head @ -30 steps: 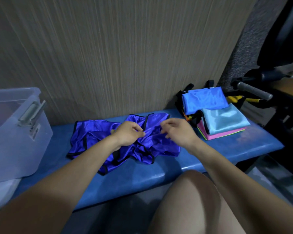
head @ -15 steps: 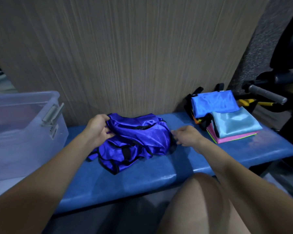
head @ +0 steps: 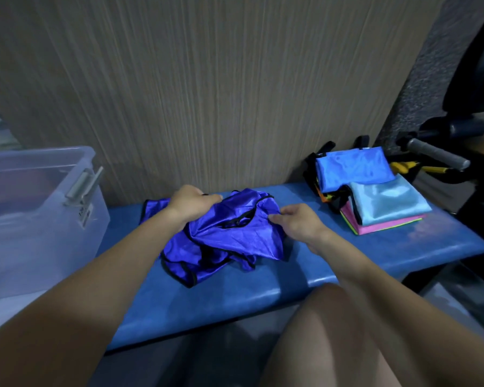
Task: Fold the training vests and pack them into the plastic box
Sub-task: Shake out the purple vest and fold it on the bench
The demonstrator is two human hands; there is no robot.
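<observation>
Both hands' fingers clamped on the crumpled vest (head: 229, 233): left hand (head: 192, 203), right hand (head: 298, 223). Box (head: 39, 219) label left of them, too blurry to read.

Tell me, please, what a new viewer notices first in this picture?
First, the shiny royal-blue vest, bunched at the middle of the blue bench, with the left hand and the right hand gripping it. Next, the folded vests stacked at the right, and the clear plastic box at the left.

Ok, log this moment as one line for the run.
left hand: grips purple vest | right hand: pinches vest edge | vest: bunched on bench | box: left
</observation>
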